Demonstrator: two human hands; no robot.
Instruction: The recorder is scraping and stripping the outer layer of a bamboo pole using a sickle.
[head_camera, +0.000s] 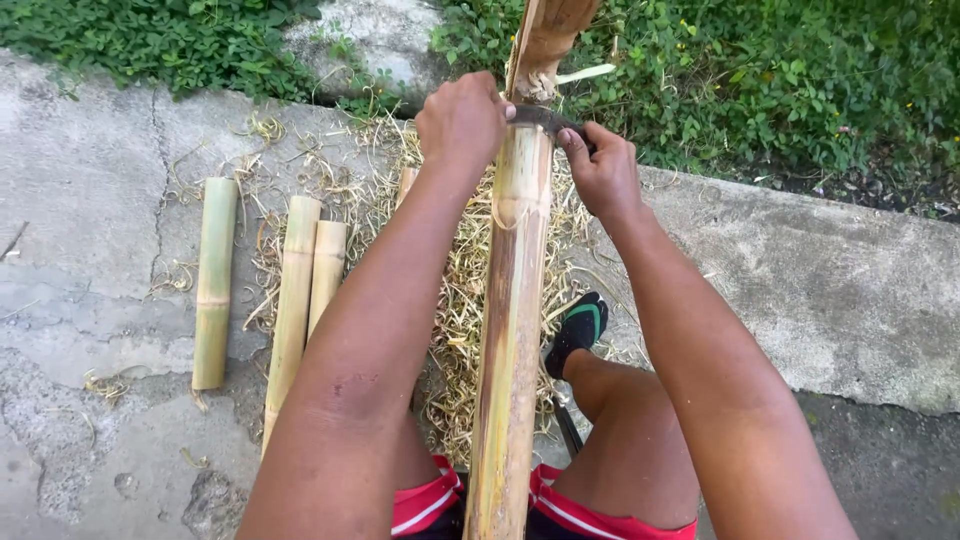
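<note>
A long bamboo pole (512, 330) runs straight away from the person, its near end between the thighs at the bottom edge, its far end rising out of the top of the picture; its long axis lies almost dead ahead, leaning a little to the right as it climbs. Both hands sit at the same height on it, well out at arm's reach; the left hand (462, 120) is closed in a fist on the left side of the pole, the right hand (603, 172) is closed on the right side, and between them a dark curved blade (540, 117) lies across the pole, gripped at both ends. The two hands are about equally near the pole, one on each flank; the blade sits crosswise to the pole's length, just above a node.

Three shorter bamboo pieces (293, 290) lie on the concrete (90, 300) to the left, roughly parallel to the pole, well apart from the hands; pale shavings (455, 300) are scattered under the arms.

The blade's grips are hidden inside the fists; the pole's top is cut off, and its near end is lost behind the red shorts (430, 505); one foot in a dark shoe (578, 330) shows beside the pole, the other is not visible.
</note>
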